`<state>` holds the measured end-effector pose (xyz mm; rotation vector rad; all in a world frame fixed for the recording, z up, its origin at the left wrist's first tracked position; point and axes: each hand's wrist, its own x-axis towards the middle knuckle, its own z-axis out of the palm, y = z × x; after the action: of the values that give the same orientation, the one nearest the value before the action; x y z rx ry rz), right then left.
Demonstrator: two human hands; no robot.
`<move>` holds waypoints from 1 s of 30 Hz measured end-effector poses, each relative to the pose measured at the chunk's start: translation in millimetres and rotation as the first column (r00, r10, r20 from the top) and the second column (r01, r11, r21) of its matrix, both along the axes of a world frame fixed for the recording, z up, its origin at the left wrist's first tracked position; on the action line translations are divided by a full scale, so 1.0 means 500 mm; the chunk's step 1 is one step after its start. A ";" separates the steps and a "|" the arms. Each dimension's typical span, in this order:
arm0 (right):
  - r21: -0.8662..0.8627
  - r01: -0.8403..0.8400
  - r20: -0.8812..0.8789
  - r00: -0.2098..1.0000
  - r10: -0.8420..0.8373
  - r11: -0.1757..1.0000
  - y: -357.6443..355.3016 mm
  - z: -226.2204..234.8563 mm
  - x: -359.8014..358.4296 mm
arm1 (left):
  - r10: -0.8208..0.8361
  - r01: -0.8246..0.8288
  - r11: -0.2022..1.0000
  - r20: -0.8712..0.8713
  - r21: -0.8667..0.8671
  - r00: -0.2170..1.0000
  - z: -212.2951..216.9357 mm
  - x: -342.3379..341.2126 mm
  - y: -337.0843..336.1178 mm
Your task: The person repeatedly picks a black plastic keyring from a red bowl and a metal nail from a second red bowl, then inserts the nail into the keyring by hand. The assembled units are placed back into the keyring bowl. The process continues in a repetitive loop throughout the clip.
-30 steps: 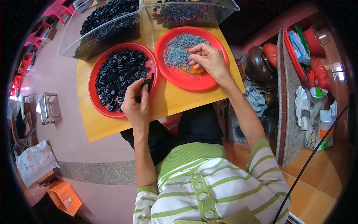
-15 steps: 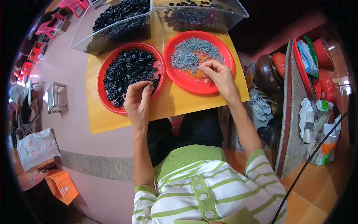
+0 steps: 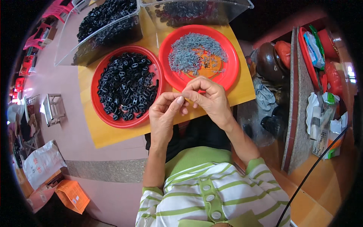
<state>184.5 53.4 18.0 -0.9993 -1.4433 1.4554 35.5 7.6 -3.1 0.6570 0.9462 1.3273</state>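
My left hand [image 3: 165, 115] and my right hand [image 3: 208, 97] meet fingertip to fingertip over the near edge of a yellow board [image 3: 113, 136], pinching something too small to make out. Just beyond the left hand lies a red plate [image 3: 99, 109] heaped with small black plastic pieces [image 3: 126, 87]. Beyond the right hand a second red plate [image 3: 231, 68] holds a pile of thin grey metal pins [image 3: 189, 51].
Two clear plastic bins stand at the far end of the board, one [image 3: 102, 30] full of black pieces, the other [image 3: 196, 9] with a thin layer of them. A low shelf [image 3: 302, 113] with bags and bottles runs along the right. An orange box [image 3: 72, 195] lies on the pink floor.
Both hands left the plates and drew back toward my body, meeting at the board's near edge. The left came off the black pieces, the right off the grey pins.
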 end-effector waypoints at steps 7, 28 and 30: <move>-0.112 0.016 -0.032 0.999 -0.019 0.994 -0.002 0.002 -0.011 | -0.069 0.085 0.994 0.205 -0.072 0.976 -0.016 -0.020 0.020; 0.053 -0.007 0.030 1.000 0.005 0.999 -0.012 -0.013 0.009 | 0.070 -0.053 0.996 0.274 -0.068 0.959 -0.004 -0.011 -0.029; 0.021 -0.033 -0.001 0.999 0.033 0.999 -0.020 -0.012 0.003 | 0.059 -0.037 0.996 0.292 -0.080 0.955 0.006 -0.015 -0.037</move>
<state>186.1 43.2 11.9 -0.9662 -1.4769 1.4615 28.1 -11.0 -0.1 0.3679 0.7680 1.3809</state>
